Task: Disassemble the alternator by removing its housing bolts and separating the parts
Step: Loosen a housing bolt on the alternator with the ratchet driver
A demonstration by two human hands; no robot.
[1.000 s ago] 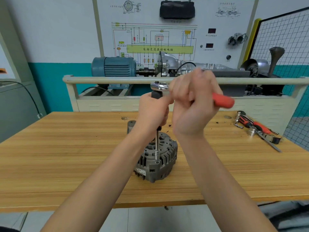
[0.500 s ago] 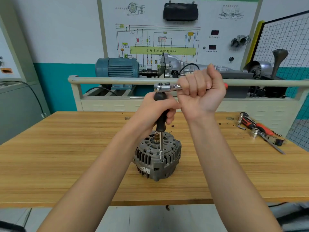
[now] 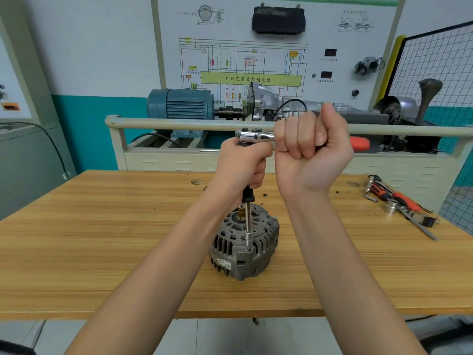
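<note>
A grey finned alternator [image 3: 243, 244] stands on the wooden table [image 3: 102, 252], shaft end up. A long extension bar [image 3: 248, 226] with a socket rises straight from a housing bolt [image 3: 248, 249] at the alternator's near rim. My left hand [image 3: 243, 165] grips the bar's black upper section just under the chrome ratchet head [image 3: 253, 135]. My right hand [image 3: 312, 152] is wrapped round the ratchet handle, whose red end [image 3: 359, 144] sticks out to the right. The bolt head itself is hidden by the socket.
Loose tools lie at the table's right: a red-handled ratchet [image 3: 391, 197], a socket [image 3: 390, 208] and a flat file [image 3: 419, 226]. Behind the table stands a training rig with a rail [image 3: 179, 124], a blue motor [image 3: 181, 103] and a gearbox [image 3: 271, 103].
My right hand has swung the ratchet handle from pointing toward me to pointing right. The alternator has turned slightly on the table. My left hand stays on the extension bar.
</note>
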